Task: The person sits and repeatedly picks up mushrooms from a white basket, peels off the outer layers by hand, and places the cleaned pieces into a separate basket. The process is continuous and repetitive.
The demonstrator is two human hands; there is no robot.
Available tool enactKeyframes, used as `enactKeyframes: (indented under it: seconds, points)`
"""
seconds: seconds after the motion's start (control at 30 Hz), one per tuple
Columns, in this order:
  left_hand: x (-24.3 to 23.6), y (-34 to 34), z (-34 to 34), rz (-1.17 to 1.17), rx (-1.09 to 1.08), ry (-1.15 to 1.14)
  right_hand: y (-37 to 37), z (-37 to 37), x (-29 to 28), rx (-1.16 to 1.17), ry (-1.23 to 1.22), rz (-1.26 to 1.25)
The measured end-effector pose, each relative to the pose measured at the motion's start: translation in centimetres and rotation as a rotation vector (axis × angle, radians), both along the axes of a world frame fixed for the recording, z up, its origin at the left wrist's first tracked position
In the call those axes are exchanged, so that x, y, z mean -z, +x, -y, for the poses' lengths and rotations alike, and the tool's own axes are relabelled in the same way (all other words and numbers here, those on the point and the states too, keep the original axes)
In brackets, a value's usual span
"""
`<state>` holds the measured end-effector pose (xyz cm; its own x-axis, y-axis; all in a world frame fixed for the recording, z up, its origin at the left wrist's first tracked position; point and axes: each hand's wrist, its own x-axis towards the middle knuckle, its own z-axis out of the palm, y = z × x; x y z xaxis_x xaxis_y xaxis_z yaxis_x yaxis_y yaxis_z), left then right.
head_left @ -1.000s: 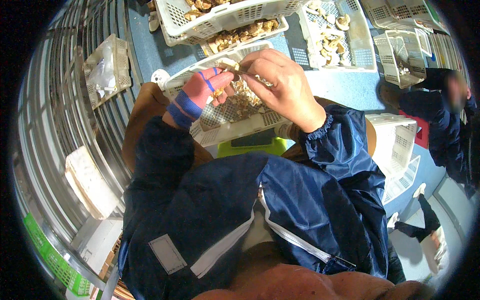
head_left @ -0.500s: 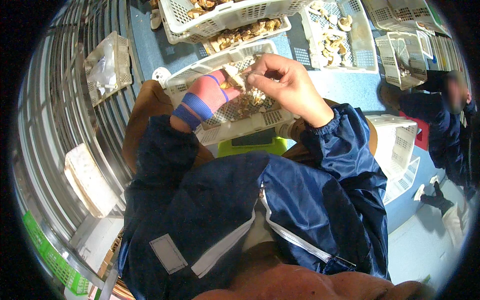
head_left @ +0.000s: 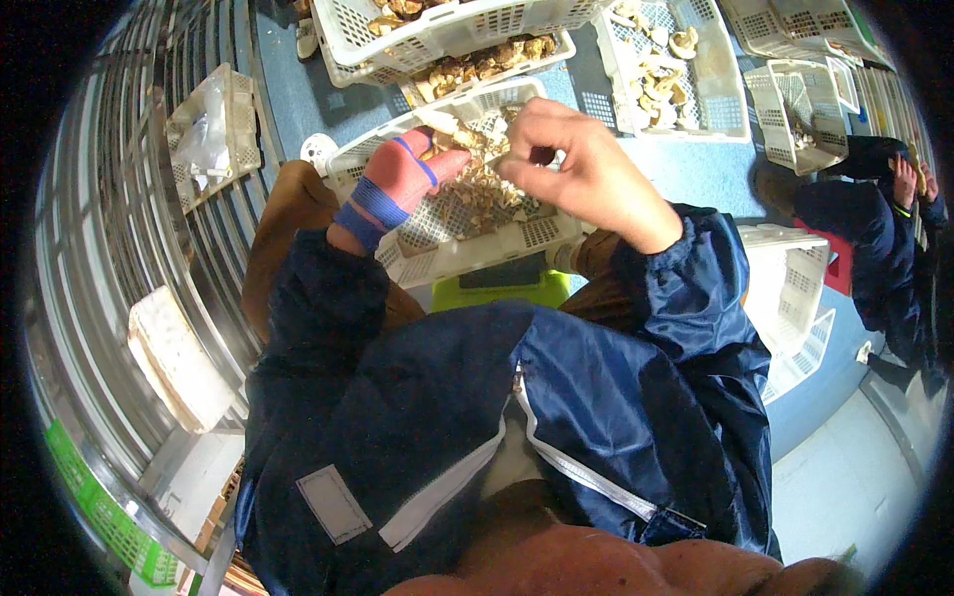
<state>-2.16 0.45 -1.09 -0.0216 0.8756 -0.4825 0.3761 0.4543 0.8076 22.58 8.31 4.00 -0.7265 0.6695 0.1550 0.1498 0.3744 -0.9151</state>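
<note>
My left hand [head_left: 388,184], in a pink wrap with blue bands, grips a pale mushroom piece [head_left: 442,124] over a white perforated crate [head_left: 447,261]. Mushroom scraps [head_left: 492,204] lie in that crate. My right hand [head_left: 586,179] hangs just right of the mushroom piece, its fingers curled and thumb toward the index finger; what it holds, if anything, I cannot make out. A lime-green object [head_left: 452,295] shows below the crate, between my legs.
Crates [head_left: 338,70] of brown mushroom pieces stand ahead, one [head_left: 730,124] with pale pieces at right front, others [head_left: 780,273] farther right. Metal bars [head_left: 119,248] run along the left, with a tray [head_left: 238,154] and white block [head_left: 174,353]. A co-worker [head_left: 884,248] is at far right.
My right hand has drawn slightly right, away from the left. My left hand shifted right, then back left, still gripping a pale piece. The co-worker's legs at lower right have pulled back upward.
</note>
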Motion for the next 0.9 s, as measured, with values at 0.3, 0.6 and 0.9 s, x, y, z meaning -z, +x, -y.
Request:
enactKeyframes:
  seconds: [0.3, 0.6, 0.9]
  points:
    - [-2.8, 2.3, -0.3, -0.163, 0.010, -0.151, -2.0, 1.1, 0.4, 0.139, 0.321, -0.097]
    - [-3.5, 2.2, -0.3, -0.166, 0.106, -0.222, -1.6, 1.4, 0.3, 0.115, 0.187, 0.007]
    - [-0.5, 1.3, 0.9, -0.213, 0.155, 0.100, -1.4, 1.0, 1.5, 0.041, -0.503, -0.079]
